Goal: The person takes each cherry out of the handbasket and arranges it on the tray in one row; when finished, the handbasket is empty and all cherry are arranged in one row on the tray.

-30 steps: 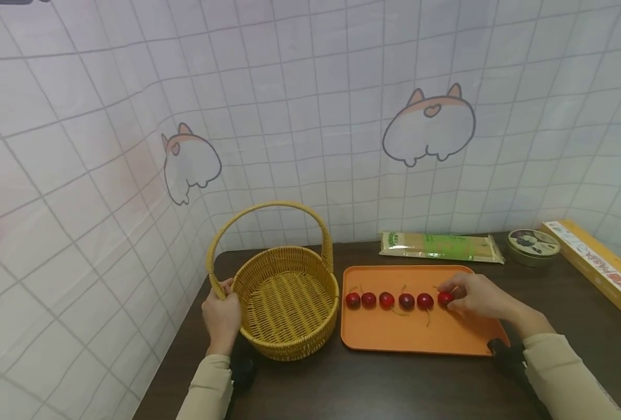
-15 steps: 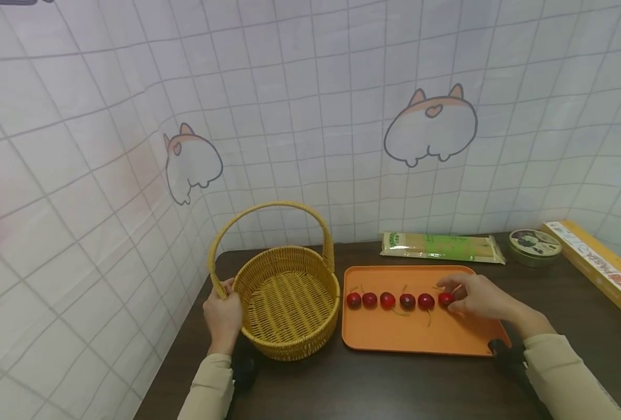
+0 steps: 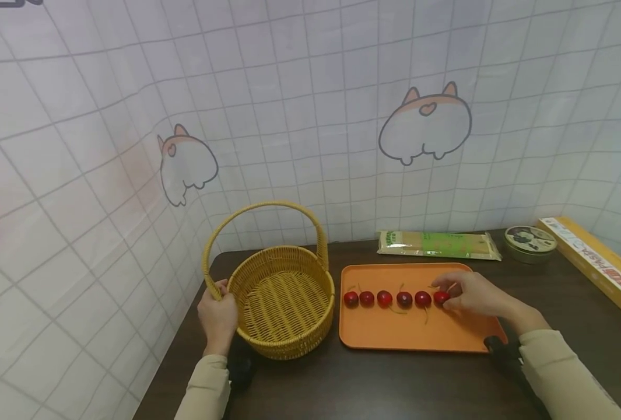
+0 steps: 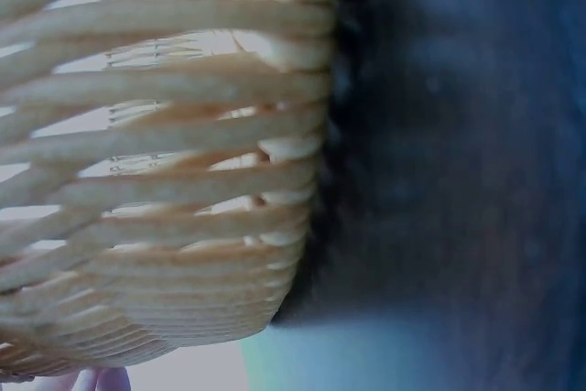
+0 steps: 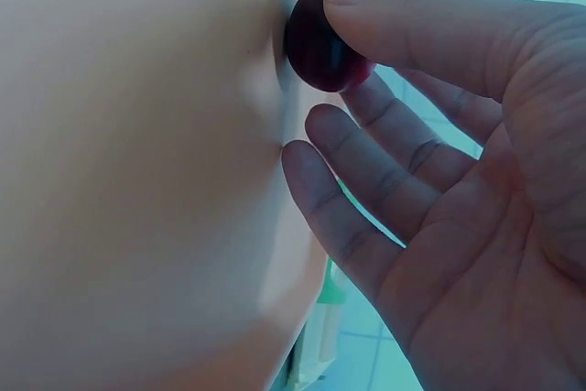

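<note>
A yellow woven basket (image 3: 284, 344) with a tall arched handle stands on the dark table, its inside bare. My left hand (image 3: 218, 315) grips its left side where the handle meets the rim; in the left wrist view the basket's weave (image 4: 156, 162) fills much of the picture and only fingertips (image 4: 101, 380) show. To the right, an orange tray (image 3: 394, 335) bears a row of several red cherries (image 3: 384, 299) with stems. My right hand (image 3: 478, 294) pinches the rightmost cherry (image 3: 440, 298) on the tray. In the right wrist view the thumb presses that dark red cherry (image 5: 320, 43), while the other fingers spread beside it.
Behind the tray lies a green-labelled pack of noodles (image 3: 438, 245). A round tin (image 3: 530, 244) and a long yellow pasta box (image 3: 593, 268) are at the back right. A white grid-patterned sheet (image 3: 289, 116) hangs close behind and to the left.
</note>
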